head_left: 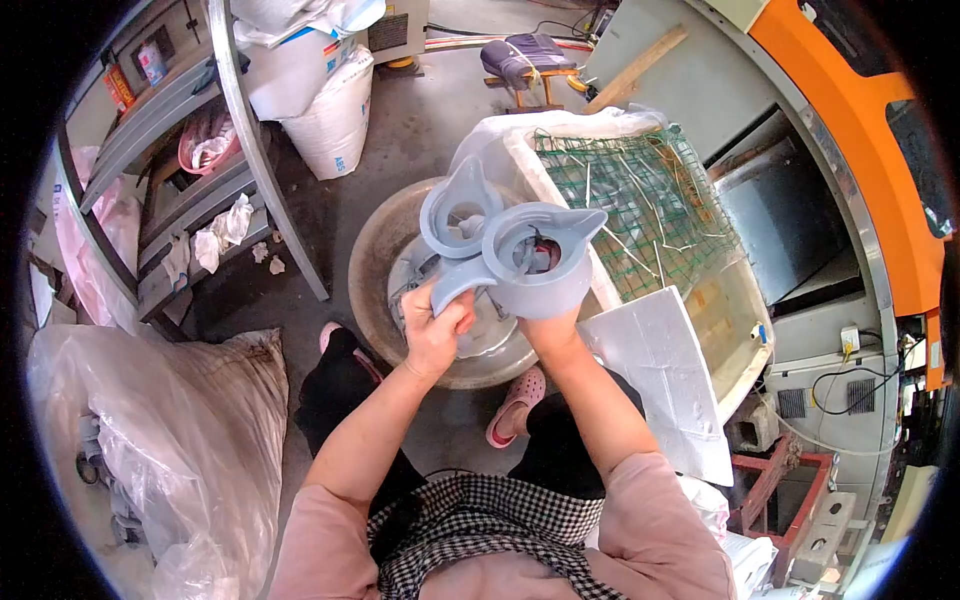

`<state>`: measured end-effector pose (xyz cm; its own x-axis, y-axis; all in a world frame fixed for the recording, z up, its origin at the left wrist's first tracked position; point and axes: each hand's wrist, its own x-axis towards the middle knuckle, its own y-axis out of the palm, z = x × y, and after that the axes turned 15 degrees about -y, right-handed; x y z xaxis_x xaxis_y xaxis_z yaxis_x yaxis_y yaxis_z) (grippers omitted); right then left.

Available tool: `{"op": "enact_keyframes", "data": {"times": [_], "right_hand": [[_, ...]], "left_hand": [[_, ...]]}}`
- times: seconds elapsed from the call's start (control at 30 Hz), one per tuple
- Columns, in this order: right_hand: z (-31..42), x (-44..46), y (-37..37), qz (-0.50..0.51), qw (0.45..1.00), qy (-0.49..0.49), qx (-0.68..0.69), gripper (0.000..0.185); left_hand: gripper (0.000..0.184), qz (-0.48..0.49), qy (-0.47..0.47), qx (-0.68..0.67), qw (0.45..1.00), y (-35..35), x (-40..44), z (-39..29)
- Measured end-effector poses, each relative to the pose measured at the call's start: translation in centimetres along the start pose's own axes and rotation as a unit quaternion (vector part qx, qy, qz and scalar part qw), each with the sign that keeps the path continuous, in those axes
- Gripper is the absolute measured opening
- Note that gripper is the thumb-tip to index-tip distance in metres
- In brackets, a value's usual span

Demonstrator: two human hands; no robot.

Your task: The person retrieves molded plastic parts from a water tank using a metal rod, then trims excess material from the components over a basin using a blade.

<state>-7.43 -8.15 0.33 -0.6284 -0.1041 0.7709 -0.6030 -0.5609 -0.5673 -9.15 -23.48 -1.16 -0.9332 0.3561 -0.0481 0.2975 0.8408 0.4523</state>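
Two grey plastic jug-shaped parts with pointed spouts are held over a large round basin (371,240). My left hand (436,335) is wrapped round the handle of the nearer grey jug (560,285). Under that jug's right side is my right hand (552,328), its fingers mostly hidden beneath. The other grey jug (462,205) sits just beyond and to the left, close against the first; what supports it is hidden. Inside the nearer jug something dark and reddish shows. Grey pieces lie in the basin.
A white tub (735,395) with green netting (640,200) stands at the right, a white board (665,370) leaning against it. Left are a metal ladder-like frame (262,150) and a large plastic bag (190,450). White sacks (330,120) and a small stool (530,60) stand behind.
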Motion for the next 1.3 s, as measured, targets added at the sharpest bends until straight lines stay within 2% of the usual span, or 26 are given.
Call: {"op": "enact_keyframes", "data": {"times": [0.03, 0.1, 0.23, 0.33, 0.37, 0.43, 0.47, 0.5, 0.57, 0.6, 0.63, 0.7, 0.8, 0.9, 0.97, 1.0, 1.07, 1.1, 1.17, 1.23, 1.3], "right_hand": [[-0.1, 0.0, 0.1, 0.000, 1.000, 0.001, 0.000, 0.024], [-0.2, 0.1, 0.3, 0.034, 0.990, -0.127, -0.056, 0.025], [-1.0, -1.7, 1.3, 0.088, 0.990, -0.111, -0.020, 0.026], [-1.8, -1.9, 0.9, 0.120, 0.989, -0.065, 0.059, 0.027], [-2.0, -1.8, 0.5, 0.202, 0.964, 0.075, 0.154, 0.023], [-2.2, -1.5, 0.2, 0.278, 0.903, 0.216, 0.245, 0.019], [-2.4, -1.2, 0.2, 0.217, 0.854, 0.287, 0.375, 0.016], [-2.7, -0.9, 0.3, 0.148, 0.781, 0.351, 0.494, 0.019], [-4.6, -0.8, 1.3, 0.171, 0.802, 0.411, 0.399, 0.026], [-5.7, -1.9, 1.8, 0.239, 0.904, 0.312, 0.169, 0.028], [-5.8, -2.4, 1.8, 0.291, 0.935, 0.187, -0.071, 0.031], [-5.3, -2.5, 1.4, 0.353, 0.878, 0.271, -0.177, 0.028], [-7.4, -3.6, 2.6, 0.361, 0.872, 0.261, -0.201, 0.023], [-11.7, -5.2, 4.1, 0.389, 0.863, 0.250, -0.206, 0.022], [-14.5, -6.4, 4.9, 0.518, 0.790, 0.298, -0.139, 0.034], [-15.9, -7.3, 5.8, 0.549, 0.761, 0.310, -0.152, 0.036], [-18.4, -10.1, 8.4, 0.532, 0.770, 0.323, -0.141, 0.037], [-19.8, -11.5, 10.3, 0.507, 0.781, 0.339, -0.135, 0.039], [-22.5, -14.7, 14.2, 0.535, 0.782, 0.280, -0.154, 0.052], [-23.6, -16.5, 17.3, 0.532, 0.775, 0.302, -0.159, 0.066], [-24.9, -18.6, 19.6, 0.481, 0.832, 0.245, -0.131, 0.036]], "left_hand": [[0.012, 0.015, 0.004, -0.004, 1.000, -0.1, 0.1, 0.1], [0.011, 0.007, -0.012, -0.014, 1.000, -0.6, 0.4, 0.4], [0.007, -0.004, -0.046, -0.055, 0.997, -0.7, 0.7, 0.5], [0.008, -0.014, -0.069, -0.035, 0.997, -0.8, 1.2, 0.7], [0.008, -0.015, -0.071, -0.036, 0.997, -0.8, 1.5, 0.7], [0.012, -0.003, -0.109, -0.075, 0.991, -1.1, 2.4, 0.8], [0.015, -0.017, -0.125, -0.090, 0.988, -1.3, 3.0, 1.4], [0.015, -0.018, -0.130, -0.089, 0.987, -1.2, 3.5, 1.5], [0.018, -0.151, -0.186, -0.100, 0.966, -0.7, 4.4, 2.0], [0.022, -0.169, -0.228, -0.125, 0.951, -1.2, 4.8, 2.3], [0.022, -0.175, -0.236, -0.122, 0.948, -1.9, 5.3, 2.8], [0.020, -0.173, -0.321, -0.241, 0.900, -3.3, 6.3, 3.8], [0.021, -0.156, -0.362, -0.295, 0.870, -4.5, 6.8, 4.6], [0.022, -0.158, -0.353, -0.284, 0.877, -3.9, 6.3, 3.3], [0.025, -0.158, -0.365, -0.290, 0.870, -5.1, 6.8, 3.7], [0.029, -0.184, -0.365, -0.303, 0.861, -5.0, 6.8, 2.8], [0.041, -0.229, -0.346, -0.322, 0.851, -5.5, 7.0, 1.8], [0.041, -0.244, -0.339, -0.320, 0.850, -6.0, 7.0, 1.7], [0.045, -0.215, -0.320, -0.371, 0.845, -7.1, 7.1, 1.4], [0.049, -0.242, -0.287, -0.359, 0.855, -7.3, 7.6, 1.1], [0.050, -0.254, -0.277, -0.357, 0.855, -7.2, 8.1, 0.2]]}}
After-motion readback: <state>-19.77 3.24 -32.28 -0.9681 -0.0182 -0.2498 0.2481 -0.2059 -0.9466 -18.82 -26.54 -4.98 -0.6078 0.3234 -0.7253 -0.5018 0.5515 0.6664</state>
